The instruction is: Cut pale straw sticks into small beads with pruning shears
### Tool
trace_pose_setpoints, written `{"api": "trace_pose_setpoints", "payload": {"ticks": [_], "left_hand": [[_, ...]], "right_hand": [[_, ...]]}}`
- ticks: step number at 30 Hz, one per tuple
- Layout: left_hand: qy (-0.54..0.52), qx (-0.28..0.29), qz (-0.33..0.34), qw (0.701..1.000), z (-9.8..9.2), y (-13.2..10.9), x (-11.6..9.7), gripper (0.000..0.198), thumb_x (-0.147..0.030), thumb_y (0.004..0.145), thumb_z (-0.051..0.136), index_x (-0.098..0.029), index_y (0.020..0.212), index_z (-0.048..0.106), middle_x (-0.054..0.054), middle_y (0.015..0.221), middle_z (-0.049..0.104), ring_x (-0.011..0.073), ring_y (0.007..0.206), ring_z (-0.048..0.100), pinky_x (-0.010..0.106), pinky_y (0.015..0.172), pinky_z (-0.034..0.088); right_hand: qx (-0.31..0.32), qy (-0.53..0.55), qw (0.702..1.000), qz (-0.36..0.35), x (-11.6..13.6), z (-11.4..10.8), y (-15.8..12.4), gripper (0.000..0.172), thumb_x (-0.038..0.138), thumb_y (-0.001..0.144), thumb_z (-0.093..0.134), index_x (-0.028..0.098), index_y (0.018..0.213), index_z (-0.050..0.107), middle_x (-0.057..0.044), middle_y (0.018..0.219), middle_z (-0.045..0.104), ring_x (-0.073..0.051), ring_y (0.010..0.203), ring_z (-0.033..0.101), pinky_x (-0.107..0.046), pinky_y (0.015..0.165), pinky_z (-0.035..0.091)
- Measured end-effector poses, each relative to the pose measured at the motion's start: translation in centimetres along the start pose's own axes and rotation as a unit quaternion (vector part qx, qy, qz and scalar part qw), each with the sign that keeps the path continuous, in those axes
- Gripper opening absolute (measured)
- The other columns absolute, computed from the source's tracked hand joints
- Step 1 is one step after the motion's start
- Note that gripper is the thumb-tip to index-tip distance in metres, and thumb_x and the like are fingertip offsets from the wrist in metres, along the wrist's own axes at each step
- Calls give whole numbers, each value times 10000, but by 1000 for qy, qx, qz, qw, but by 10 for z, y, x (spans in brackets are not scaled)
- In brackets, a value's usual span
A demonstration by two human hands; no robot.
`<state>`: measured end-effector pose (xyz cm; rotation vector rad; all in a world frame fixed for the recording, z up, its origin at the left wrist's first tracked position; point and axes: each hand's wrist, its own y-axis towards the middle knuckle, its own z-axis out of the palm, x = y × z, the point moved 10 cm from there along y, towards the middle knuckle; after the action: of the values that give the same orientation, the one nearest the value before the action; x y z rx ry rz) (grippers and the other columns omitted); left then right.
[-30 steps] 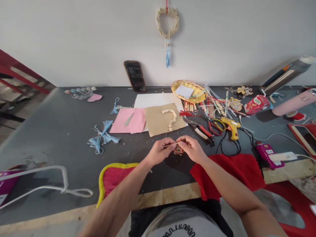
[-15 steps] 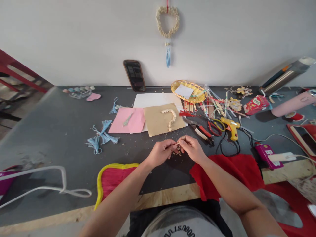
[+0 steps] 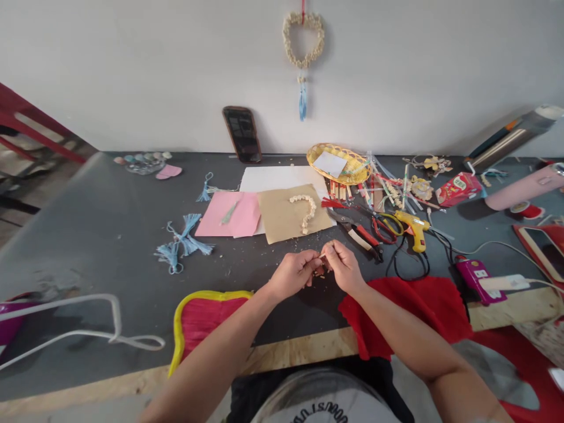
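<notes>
My left hand (image 3: pixel 294 271) and my right hand (image 3: pixel 342 267) meet above the dark table, fingertips pinched on a thin, pale wooden stick (image 3: pixel 323 255). Most of the stick is hidden by the fingers. Small cut wooden bits (image 3: pixel 322 274) lie on the table just beneath my hands. Beyond them, a curved row of cream-coloured pieces (image 3: pixel 309 211) rests on a sheet of brown paper (image 3: pixel 277 214). Pliers with red and white handles (image 3: pixel 359 234) lie to the right of the paper.
A yellow glue gun (image 3: pixel 413 226) with its cable lies right of the pliers. Red cloth (image 3: pixel 414 305) is under my right forearm. A yellow basket (image 3: pixel 363 176) and a leaning phone (image 3: pixel 242 135) stand at the back. Blue tassels (image 3: pixel 185 238) lie left.
Both hands stay together over the wooden bits; the finger grip on the stick has shifted slightly. The whole view has moved a little. Nothing else has visibly changed.
</notes>
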<state>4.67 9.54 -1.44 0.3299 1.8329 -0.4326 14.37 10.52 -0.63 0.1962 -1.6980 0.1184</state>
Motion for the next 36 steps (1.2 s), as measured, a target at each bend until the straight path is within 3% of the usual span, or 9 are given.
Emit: {"api": "trace_pose_setpoints", "payload": {"ticks": [10, 14, 16, 18, 23, 26, 28, 32, 36], "left_hand": [[53, -45, 78, 995, -4, -3, -11, 317, -289, 953, 408, -177, 740, 614, -4, 654, 630, 75, 489, 537, 180, 506, 406], [54, -38, 95, 993, -1, -6, -17, 315, -304, 944, 427, -178, 727, 618, 10, 665, 633, 83, 513, 548, 186, 521, 419], [27, -27, 80, 996, -1, -6, -16, 330, -349, 947, 428, -168, 748, 619, 15, 676, 632, 74, 476, 534, 186, 490, 413], [-21, -27, 58, 998, -5, -6, -11, 357, -421, 942, 436, -154, 792, 620, 18, 679, 631, 65, 442, 514, 184, 449, 399], [-150, -105, 11, 983, -30, -3, 9, 435, -564, 857, 538, -134, 881, 601, 14, 661, 634, 44, 399, 438, 170, 387, 347], [-217, -98, -13, 971, -31, 1, 20, 429, -552, 828, 588, -128, 895, 594, 18, 682, 643, 40, 395, 439, 170, 378, 342], [-254, -83, -23, 963, -28, 2, 23, 418, -533, 817, 613, -127, 915, 597, 17, 689, 647, 42, 395, 445, 173, 371, 338], [-290, -74, -30, 954, -28, 2, 25, 398, -506, 808, 640, -127, 925, 611, 12, 684, 653, 40, 393, 444, 177, 365, 326], [-303, -71, -32, 950, -28, 3, 26, 387, -486, 800, 659, -124, 928, 621, 12, 684, 658, 38, 395, 448, 178, 364, 322]], "right_hand": [[-8, 38, 999, 27, -9, 8, 0, 426, 618, 908, 413, 236, 728, 473, 49, 547, 410, -114, 498, 408, -260, 498, 356], [5, 111, 991, 75, -22, 16, -1, 450, 648, 889, 417, 239, 702, 428, 59, 535, 367, -107, 458, 380, -254, 451, 337], [23, 123, 990, 61, -17, 16, 0, 436, 616, 905, 423, 234, 695, 438, 57, 547, 378, -105, 462, 394, -253, 459, 350], [32, 89, 995, 19, -6, 9, 2, 398, 561, 923, 440, 224, 717, 493, 43, 580, 434, -109, 509, 440, -257, 509, 384], [-15, -64, 997, -42, 3, -30, 10, 292, 478, 924, 479, 209, 896, 589, -5, 723, 584, -138, 646, 539, -277, 632, 447], [19, -154, 984, -82, 5, -31, 13, 217, 382, 920, 495, 211, 916, 628, -56, 902, 663, -182, 835, 606, -322, 777, 476], [43, -189, 976, -99, 6, -26, 14, 195, 325, 921, 482, 216, 898, 642, -66, 918, 677, -201, 896, 615, -353, 839, 475], [46, -207, 972, -98, 5, -23, 14, 218, 301, 938, 437, 216, 910, 636, -67, 911, 679, -199, 899, 629, -348, 836, 484], [11, -177, 981, -79, 0, -33, 14, 231, 333, 948, 430, 207, 985, 620, -55, 881, 672, -178, 809, 635, -314, 751, 491]]}}
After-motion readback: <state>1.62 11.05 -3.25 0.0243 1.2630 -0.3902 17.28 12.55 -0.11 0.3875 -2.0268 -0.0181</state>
